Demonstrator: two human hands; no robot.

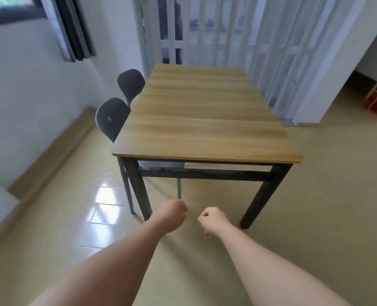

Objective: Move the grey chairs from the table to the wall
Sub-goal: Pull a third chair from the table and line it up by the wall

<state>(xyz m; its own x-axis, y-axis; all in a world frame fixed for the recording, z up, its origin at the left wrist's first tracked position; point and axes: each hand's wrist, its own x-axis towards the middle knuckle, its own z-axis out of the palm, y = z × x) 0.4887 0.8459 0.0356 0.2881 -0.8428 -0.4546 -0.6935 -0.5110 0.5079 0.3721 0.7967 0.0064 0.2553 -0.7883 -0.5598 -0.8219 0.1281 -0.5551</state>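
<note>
Along worktop [205, 120] left side: 2 grey chairs [112, 118] tucked under, seats stowed; left hand [172, 215] & right hand [211, 218] loosely fisted, empty, approaching.

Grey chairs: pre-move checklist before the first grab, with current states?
1. Both chairs located: ok. near chair and far chair are tucked in along the table on its left side.
2. Hands free: ok. left hand and right hand are curled, holding nothing.
3. Hands at a chair: not ok. Both are short of the table's near end.
4. Wall spot open: ok in the visible stretch.
5. Chair legs clear of table legs: cannot tell, mostly hidden.
</note>
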